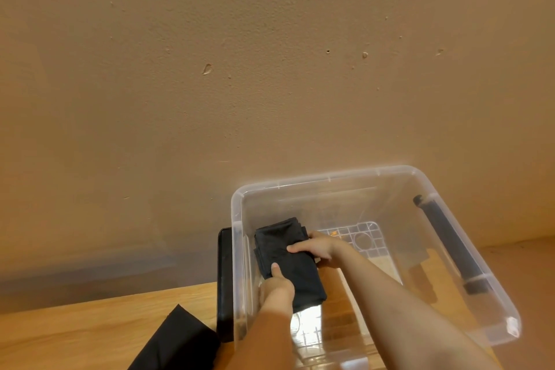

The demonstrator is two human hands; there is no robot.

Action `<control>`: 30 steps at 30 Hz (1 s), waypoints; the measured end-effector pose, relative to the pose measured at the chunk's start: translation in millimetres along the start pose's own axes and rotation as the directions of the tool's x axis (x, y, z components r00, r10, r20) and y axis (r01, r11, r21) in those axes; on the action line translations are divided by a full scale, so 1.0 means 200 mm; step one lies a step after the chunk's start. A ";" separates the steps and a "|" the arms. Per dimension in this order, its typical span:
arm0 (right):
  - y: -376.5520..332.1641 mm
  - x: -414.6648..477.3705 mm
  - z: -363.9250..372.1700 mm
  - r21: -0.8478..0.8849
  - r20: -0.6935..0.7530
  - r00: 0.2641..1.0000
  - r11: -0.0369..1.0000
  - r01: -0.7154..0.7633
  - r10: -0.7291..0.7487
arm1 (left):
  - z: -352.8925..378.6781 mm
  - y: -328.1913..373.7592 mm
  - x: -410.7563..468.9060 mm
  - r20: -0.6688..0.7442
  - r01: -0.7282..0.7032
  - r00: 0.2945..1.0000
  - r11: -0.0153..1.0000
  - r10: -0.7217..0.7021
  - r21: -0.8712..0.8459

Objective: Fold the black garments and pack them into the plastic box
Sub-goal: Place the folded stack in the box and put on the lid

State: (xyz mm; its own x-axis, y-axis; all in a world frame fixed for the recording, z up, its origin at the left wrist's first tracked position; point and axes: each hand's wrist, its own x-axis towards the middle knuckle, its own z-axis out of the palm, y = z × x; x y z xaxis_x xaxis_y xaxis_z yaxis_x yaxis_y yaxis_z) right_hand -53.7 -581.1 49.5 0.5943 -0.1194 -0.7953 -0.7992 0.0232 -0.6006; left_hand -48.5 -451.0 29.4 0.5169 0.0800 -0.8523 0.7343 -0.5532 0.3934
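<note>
A clear plastic box (468, 252) stands on the wooden table against the wall. Inside it, along the left wall, lies a folded black garment (295, 267). My left hand (277, 287) grips the garment's near left edge, thumb lying on top of the cloth. My right hand (315, 246) holds the garment's far right edge, thumb on top and fingers curled under it. Both forearms reach down into the box. A second black garment (177, 342) lies on the table to the left of the box, cut off by the frame's bottom edge.
The box has a black handle clip (450, 246) on its right side and another black handle (225, 282) on its left outer side. The wooden table (90, 321) runs left of the box. A tan wall (240, 69) rises directly behind.
</note>
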 end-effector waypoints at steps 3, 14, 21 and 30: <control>0.07 0.08 -0.06 -0.035 0.037 0.999 0.999 0.035 -0.034 | -0.01 0.01 0.02 -0.028 -0.067 0.996 0.950 0.079 0.305; 0.03 0.07 -0.02 -0.298 -0.074 0.979 0.941 0.162 -0.192 | 0.04 0.00 0.03 -0.196 -0.106 0.962 0.920 0.192 0.378; 0.07 0.07 0.00 -0.103 -0.046 0.984 0.981 0.167 -0.172 | 0.06 0.01 0.01 -0.237 -0.156 0.935 0.908 0.263 0.389; 0.07 0.10 0.01 -0.091 -0.059 0.982 0.980 0.174 -0.180 | 0.11 0.02 0.09 -0.268 -0.120 0.938 0.933 0.218 0.338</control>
State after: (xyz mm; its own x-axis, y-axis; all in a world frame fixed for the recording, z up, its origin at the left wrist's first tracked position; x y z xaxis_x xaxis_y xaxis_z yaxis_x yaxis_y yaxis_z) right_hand -52.7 -581.3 24.5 0.7221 -0.1802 -0.6679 -0.6881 -0.0882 -0.7202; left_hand -45.7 -469.3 7.1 0.7633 0.1769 -0.6213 0.4744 -0.8062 0.3534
